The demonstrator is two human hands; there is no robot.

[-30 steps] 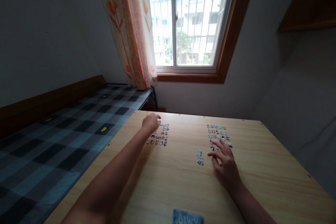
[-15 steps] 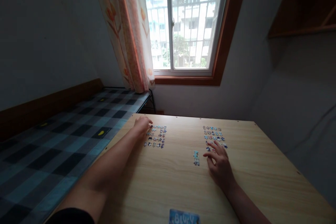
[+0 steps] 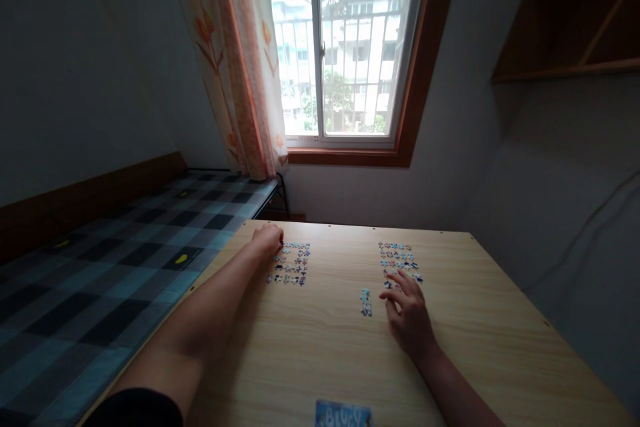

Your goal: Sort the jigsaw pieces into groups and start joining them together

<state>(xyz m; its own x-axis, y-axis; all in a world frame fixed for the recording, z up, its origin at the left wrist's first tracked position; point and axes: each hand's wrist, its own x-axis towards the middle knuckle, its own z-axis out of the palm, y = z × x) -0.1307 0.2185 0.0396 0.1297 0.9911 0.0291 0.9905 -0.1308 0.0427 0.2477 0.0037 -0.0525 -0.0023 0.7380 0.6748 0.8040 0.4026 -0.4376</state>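
Small jigsaw puzzle pieces (image 3: 303, 260) lie in rows at the far left of the table. At their upper left corner is my left hand (image 3: 269, 237), fingers curled down and pinched on a puzzle piece, mostly hidden by the fingertips. A second group of puzzle pieces (image 3: 396, 255) is laid out in rows on the right. My right hand (image 3: 409, 312) rests at that group's near edge, its fingers apart and holding nothing I can see; it covers some of the pieces. Left of it stands a short joined strip of puzzle pieces (image 3: 367, 303).
A blue box or card with "BLUEY" lettering (image 3: 343, 413) lies at the near edge of the wooden table (image 3: 330, 347). A bed with a checked cover (image 3: 150, 280) runs along the left. Beyond are a curtain (image 3: 240, 80) and a window; a wooden shelf (image 3: 575, 47) hangs upper right.
My left fingers have curled in from a more stretched position at the left group's corner. The right hand keeps its place by the pieces. The whole view has shifted slightly.
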